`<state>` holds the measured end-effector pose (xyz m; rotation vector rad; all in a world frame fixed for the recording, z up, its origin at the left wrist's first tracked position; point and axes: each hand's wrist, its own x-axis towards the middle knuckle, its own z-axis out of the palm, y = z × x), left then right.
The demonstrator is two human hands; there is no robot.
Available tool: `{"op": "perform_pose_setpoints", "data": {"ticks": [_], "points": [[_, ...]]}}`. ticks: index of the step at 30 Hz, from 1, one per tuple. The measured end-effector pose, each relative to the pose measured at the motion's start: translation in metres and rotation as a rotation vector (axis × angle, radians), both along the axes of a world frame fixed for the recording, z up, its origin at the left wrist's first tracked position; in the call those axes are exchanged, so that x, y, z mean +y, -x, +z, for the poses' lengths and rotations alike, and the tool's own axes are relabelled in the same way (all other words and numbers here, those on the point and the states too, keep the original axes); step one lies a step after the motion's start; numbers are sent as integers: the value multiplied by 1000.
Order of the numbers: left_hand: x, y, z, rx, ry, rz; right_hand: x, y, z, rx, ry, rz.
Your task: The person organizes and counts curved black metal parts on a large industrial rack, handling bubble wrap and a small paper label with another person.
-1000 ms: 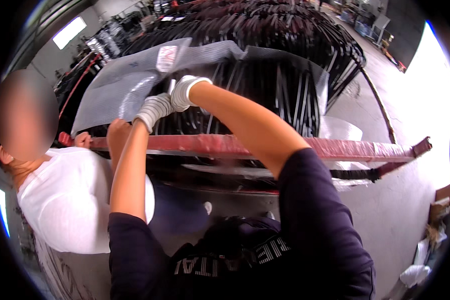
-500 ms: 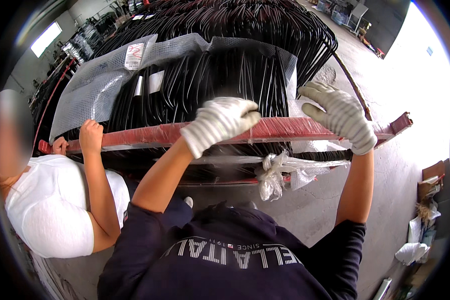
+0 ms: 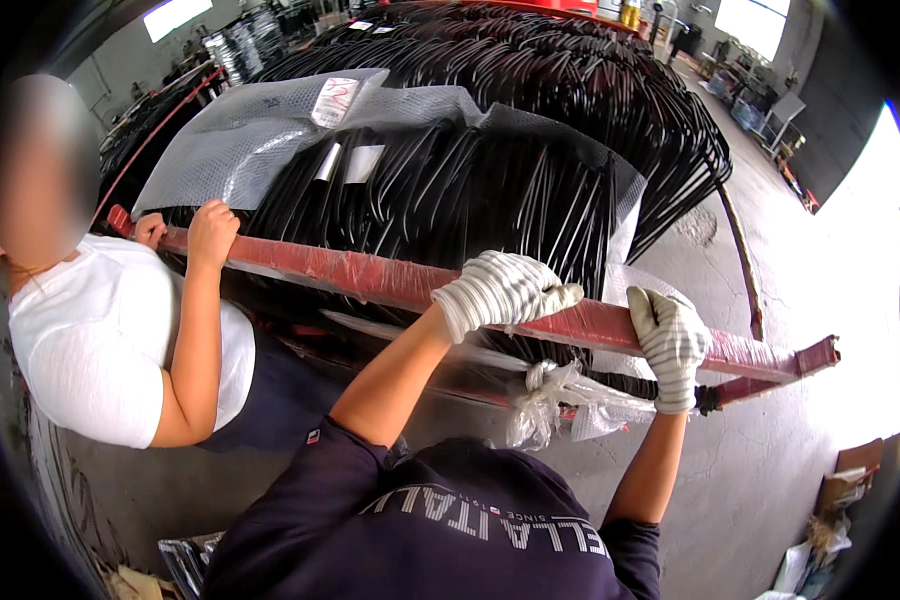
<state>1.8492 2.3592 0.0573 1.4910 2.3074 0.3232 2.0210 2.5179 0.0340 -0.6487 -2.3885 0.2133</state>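
A long red metal bar [image 3: 340, 277], wrapped in clear film, runs across the front of a rack of black, thin curved rods [image 3: 440, 190]. My left hand [image 3: 510, 292], in a striped white work glove, is closed over the bar near its middle. Further right along the same bar, my right hand [image 3: 669, 345] in a matching glove has its fingers wrapped over the top, thumb alongside. Below and between my hands hangs a bunched knot of clear plastic film [image 3: 545, 400]. Both palms are hidden.
At my left a person in a white shirt [image 3: 100, 350] has a bare hand [image 3: 212, 235] on the bar's left part. Bubble wrap [image 3: 215, 150] lies over the rods. The bar's end [image 3: 818, 357] juts out at the right. A dark post [image 3: 745, 260] stands beside the rack.
My right hand, spread open above the bar before, has come down and closed on it. My left hand has settled onto the bar. The view has shifted, and the bar slants down rightward more.
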Motion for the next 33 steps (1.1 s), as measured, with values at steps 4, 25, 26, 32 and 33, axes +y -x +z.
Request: {"op": "perform_pose_setpoints", "data": {"ticks": [4,25,26,32,33], "points": [[-2,1,-12,24,-89,39,3,1,1,-47,62,19],[-5,-12,-8,134,-236,101,-1,1,6,79,202,64],[-6,-13,-8,147,-247,98,0,2,5,91,219,59],[-7,-11,-10,182,-228,70,1,2,1,82,117,30],[-8,-11,-12,186,-235,66,2,2,0,99,118,42]]}}
